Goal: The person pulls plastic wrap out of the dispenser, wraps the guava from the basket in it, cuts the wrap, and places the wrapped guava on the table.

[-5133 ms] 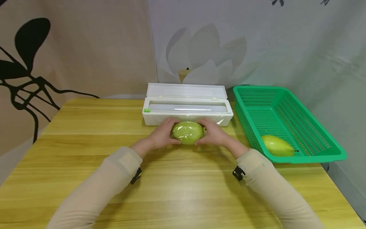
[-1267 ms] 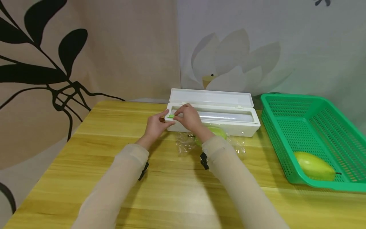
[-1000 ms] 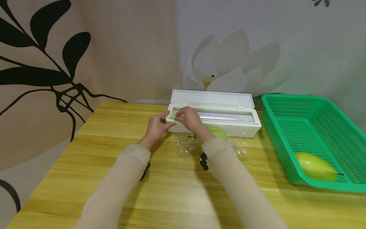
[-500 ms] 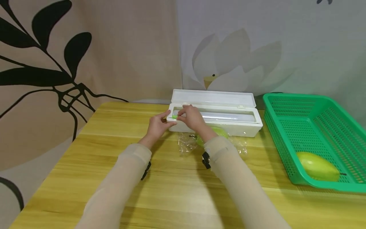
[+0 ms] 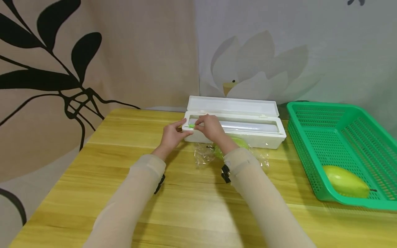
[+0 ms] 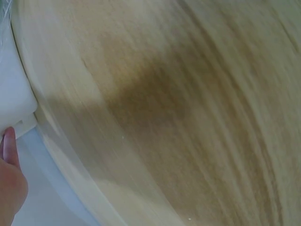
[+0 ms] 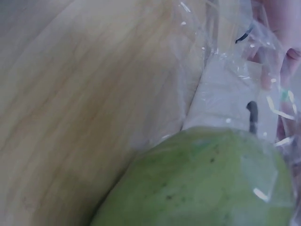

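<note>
A white cling film dispenser (image 5: 270, 141) stands at the back of the table, its lid (image 5: 232, 106) raised and a film roll (image 5: 248, 126) inside. My left hand (image 5: 170, 136) grips its left end, thumb at the front and fingers behind. With bent fingers my right hand (image 5: 211, 128) pinches the small green slide cutter (image 5: 191, 126) near the left end of the front edge. Below the right wrist lies a green pear-like fruit (image 7: 207, 183) with a dark stem, under clear film (image 5: 203, 157) that spreads out on both sides. The right forearm partly hides it in the head view.
To the right stands a green plastic basket (image 5: 302, 168) with a yellow-green fruit (image 5: 345, 181) in its near corner. The wooden table (image 5: 186, 213) reaches toward me. A patterned cloth (image 5: 149, 62) hangs close behind the dispenser.
Both hands have left the film-covered fruit; the left took the dispenser's end, the right the slide cutter. Lately cutter and right hand have shifted slightly right along the edge. The view has turned left.
</note>
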The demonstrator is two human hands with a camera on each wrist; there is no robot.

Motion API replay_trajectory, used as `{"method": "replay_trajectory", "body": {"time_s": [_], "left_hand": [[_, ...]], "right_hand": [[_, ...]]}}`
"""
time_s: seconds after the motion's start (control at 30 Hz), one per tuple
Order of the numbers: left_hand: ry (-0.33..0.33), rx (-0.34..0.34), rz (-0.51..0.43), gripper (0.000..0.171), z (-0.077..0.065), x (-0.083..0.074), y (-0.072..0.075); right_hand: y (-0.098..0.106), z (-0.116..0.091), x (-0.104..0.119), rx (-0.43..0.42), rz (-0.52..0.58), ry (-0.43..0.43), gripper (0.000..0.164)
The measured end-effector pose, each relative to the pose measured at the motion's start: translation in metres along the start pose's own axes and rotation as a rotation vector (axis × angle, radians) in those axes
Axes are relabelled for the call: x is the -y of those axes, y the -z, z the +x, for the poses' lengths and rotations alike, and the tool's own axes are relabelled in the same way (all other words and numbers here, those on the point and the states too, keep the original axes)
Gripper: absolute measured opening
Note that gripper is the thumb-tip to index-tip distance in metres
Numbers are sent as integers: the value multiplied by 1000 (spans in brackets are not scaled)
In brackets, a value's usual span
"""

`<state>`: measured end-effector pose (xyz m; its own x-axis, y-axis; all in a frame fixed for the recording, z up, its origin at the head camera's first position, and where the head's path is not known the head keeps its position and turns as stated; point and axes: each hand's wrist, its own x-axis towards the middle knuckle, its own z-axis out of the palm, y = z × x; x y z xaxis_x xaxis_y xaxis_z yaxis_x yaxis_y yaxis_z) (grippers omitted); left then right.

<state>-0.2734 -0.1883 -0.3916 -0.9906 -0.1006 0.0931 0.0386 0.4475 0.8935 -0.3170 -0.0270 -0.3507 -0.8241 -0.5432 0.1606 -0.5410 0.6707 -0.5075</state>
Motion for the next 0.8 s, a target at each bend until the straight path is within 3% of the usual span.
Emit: {"method": "replay_trajectory", "body": {"time_s": [0.23,0.4,0.53,0.8], "left_hand": [[-7,-2,-26,62,1,0,-1],[1,-16,-21,63,0,0,1],[19,-1,-26,63,-2,0,1],[17,0,-15,63,0,-1,0]], "right_hand": [[14,-9,-9,-4,-23,-22,20],[22,-13,-16,41,7,-49,21],[23,-17,-22,65,23,-33,22],[37,-28,-43,27,26,6,21]]}}
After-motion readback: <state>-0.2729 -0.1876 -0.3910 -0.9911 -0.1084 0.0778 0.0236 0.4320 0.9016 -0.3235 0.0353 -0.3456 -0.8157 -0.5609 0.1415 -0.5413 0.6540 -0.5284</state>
